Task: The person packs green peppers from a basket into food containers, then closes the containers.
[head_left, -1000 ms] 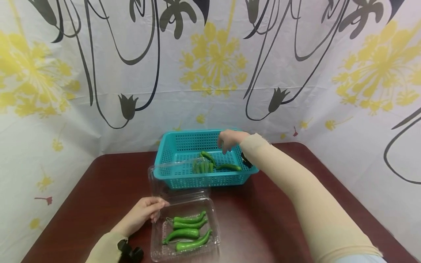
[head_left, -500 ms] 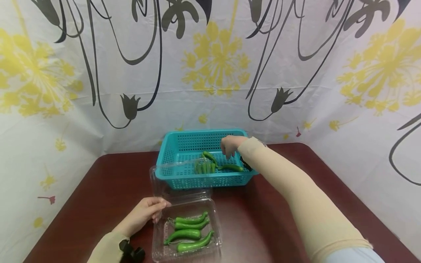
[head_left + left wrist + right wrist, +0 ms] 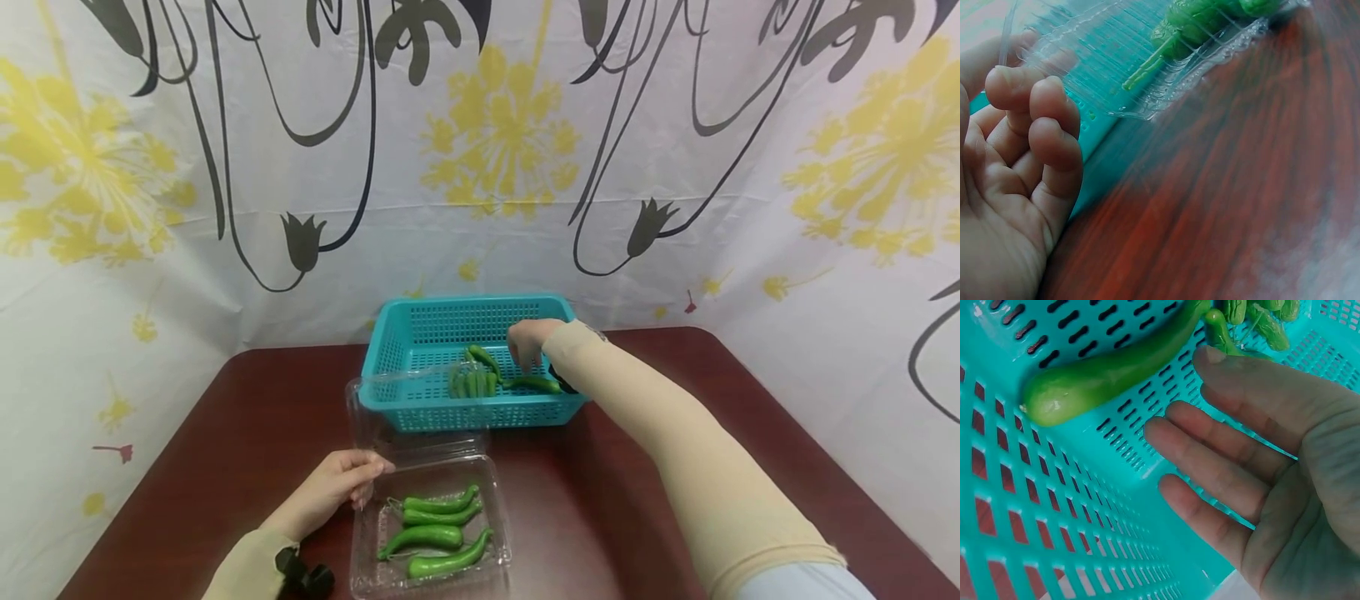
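My left hand (image 3: 337, 485) pinches the left edge of a clear plastic clamshell box (image 3: 495, 492), near its hinge. The box's lid stands raised against the teal basket (image 3: 517, 415). Several green chili peppers (image 3: 433, 537) lie side by side in the box. In the basket, my right hand (image 3: 529, 342) reaches down with nothing in it. The right wrist view has its fingers (image 3: 1210, 456) extended and spread, beside a long green pepper (image 3: 1110, 378) on the basket floor. Several more green peppers (image 3: 1267, 326) are bunched beyond the fingertips.
The basket, with slotted walls, stands at the back of a dark red wooden table (image 3: 285, 400). A white patterned cloth (image 3: 420, 167) hangs close behind it and along both sides. Black wrist gear (image 3: 303, 575) sits on the left forearm.
My right hand has lowered further into the basket, toward the long pepper. The left hand keeps its pinch on the box. The whole head view has shifted slightly.
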Demonstrator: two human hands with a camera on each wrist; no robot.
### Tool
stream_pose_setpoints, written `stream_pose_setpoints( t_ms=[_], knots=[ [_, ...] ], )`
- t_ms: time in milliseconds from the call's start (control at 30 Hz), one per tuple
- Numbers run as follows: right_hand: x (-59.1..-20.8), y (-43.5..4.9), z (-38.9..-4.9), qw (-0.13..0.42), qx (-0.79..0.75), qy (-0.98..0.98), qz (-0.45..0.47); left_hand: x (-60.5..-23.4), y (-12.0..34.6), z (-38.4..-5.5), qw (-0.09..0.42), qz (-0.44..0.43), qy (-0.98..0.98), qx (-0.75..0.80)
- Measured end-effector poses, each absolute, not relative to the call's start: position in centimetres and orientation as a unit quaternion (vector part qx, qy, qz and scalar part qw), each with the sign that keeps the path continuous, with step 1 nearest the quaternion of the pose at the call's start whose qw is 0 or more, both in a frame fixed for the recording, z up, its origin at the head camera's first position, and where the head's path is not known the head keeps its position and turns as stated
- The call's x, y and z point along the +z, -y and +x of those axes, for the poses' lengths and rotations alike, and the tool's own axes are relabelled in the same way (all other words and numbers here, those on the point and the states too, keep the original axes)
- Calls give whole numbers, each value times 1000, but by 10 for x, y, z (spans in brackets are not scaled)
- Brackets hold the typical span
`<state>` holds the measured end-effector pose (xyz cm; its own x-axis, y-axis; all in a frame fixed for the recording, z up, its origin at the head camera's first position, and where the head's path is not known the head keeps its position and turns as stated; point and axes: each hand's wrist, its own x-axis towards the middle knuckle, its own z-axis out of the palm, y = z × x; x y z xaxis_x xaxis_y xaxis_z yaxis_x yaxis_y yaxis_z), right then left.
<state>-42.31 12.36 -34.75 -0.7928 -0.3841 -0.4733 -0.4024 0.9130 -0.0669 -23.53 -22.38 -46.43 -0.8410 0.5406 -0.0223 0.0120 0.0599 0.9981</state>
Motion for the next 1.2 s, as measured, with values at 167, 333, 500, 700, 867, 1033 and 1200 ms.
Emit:
stream_pose_setpoints(
  t_ms=[167,333,500,700,867,1033,1200],
  knots=[
    [-352,-125,-425,257,31,-944,-203,-463,223,-235,204,196,-695,662],
    [-356,-127,-424,263,36,-942,-207,-463,223,-234,203,194,-695,661],
    [-361,-129,-424,261,31,-941,-212,-462,221,-233,203,195,-693,664],
    [-363,-129,-424,262,26,-939,-221,-461,223,-233,200,206,-690,664],
    [-366,-130,-425,262,25,-941,-214,-461,223,-234,206,201,-690,665],
    [-369,-129,-426,264,30,-941,-211,-462,224,-234,206,203,-688,665],
    [-369,-129,-426,267,27,-940,-210,-463,223,-235,201,200,-698,658]
  ],
)
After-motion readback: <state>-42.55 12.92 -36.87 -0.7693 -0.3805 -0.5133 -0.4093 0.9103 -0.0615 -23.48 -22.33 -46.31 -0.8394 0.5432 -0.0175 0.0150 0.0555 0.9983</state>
